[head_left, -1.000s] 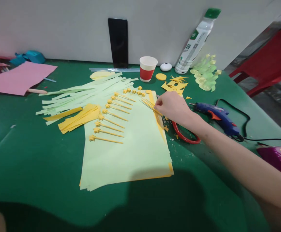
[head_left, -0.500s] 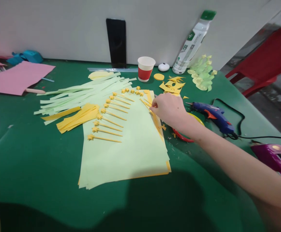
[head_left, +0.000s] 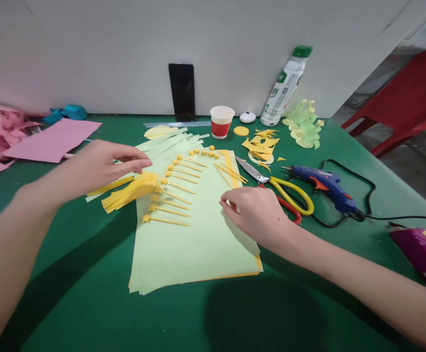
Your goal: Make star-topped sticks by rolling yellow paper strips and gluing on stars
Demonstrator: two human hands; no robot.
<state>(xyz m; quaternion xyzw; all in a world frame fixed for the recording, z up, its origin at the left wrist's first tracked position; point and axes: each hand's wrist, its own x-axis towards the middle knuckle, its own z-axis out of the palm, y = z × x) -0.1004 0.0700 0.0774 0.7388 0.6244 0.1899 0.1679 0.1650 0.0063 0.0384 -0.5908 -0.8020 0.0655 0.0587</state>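
Observation:
My left hand (head_left: 119,164) hovers over the pale green paper strips (head_left: 168,144) and the folded yellow strips (head_left: 130,192), thumb and fingers apart and holding nothing. Over the right part of the pale green paper sheets (head_left: 183,254) is my right hand (head_left: 255,212), its fingertips pinched together; whatever they hold is hidden. Just beyond it lie several thin yellow sticks (head_left: 231,172). A column of yellow sticks tipped with small paper stars (head_left: 168,222) rests on the sheets' left side. Loose small yellow stars (head_left: 209,154) sit at the top edge.
Scissors (head_left: 289,190) and a blue glue gun (head_left: 323,183) with a cord lie to the right. A paper cup (head_left: 220,128), a phone (head_left: 183,93) and a bottle (head_left: 284,90) stand at the back. Pink paper (head_left: 53,139) lies left, a purple tool (head_left: 421,249) far right.
My left hand has come in from the left over the strips. My right hand has moved back toward me from the thin yellow sticks, uncovering the scissors. The view has shifted slightly.

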